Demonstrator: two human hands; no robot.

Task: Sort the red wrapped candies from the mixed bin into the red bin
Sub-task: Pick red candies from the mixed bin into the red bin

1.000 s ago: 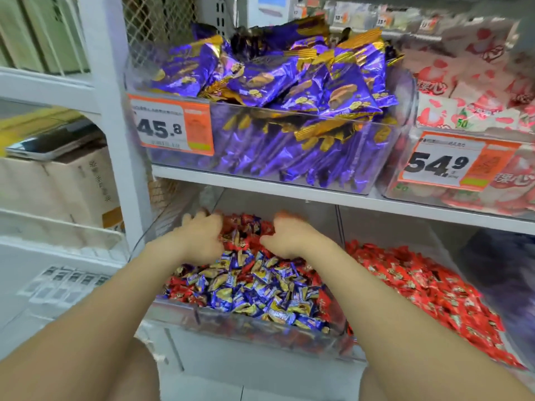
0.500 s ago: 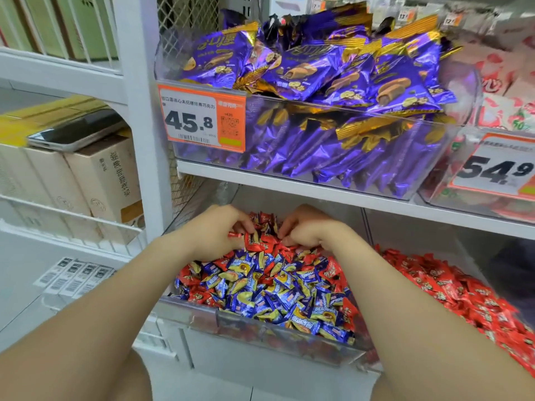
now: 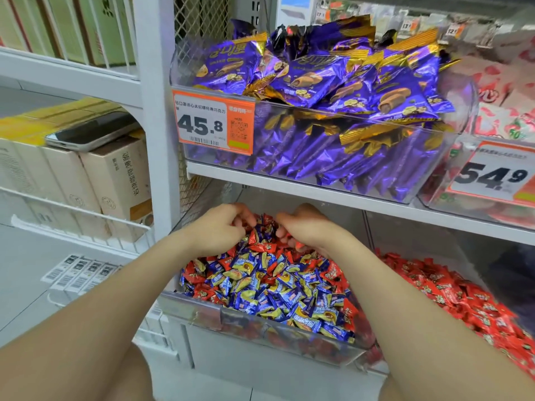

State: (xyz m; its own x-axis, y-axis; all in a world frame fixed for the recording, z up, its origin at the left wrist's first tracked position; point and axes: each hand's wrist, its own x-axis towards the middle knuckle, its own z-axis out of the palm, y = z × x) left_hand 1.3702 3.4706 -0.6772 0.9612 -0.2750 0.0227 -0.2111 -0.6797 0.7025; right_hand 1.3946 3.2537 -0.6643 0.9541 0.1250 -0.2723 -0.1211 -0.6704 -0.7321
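Two hands at back of mixed bin [image 3: 260, 325]: right hand [image 3: 304, 227] curled, pinching red wrapped candies [image 3: 293, 243]; left hand [image 3: 220, 230] curled downward, catch unclear. Red bin [image 3: 411, 238] rightward of right hand, nearer it.

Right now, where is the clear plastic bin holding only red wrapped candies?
Head view: the clear red-candy bin sits low on the right, directly beside the clear mixed-candy bin, below the orange 54.9 price tag.

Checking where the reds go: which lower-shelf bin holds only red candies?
The red bin on the right: it holds only red candies, while the mixed bin beside it also has blue candies.
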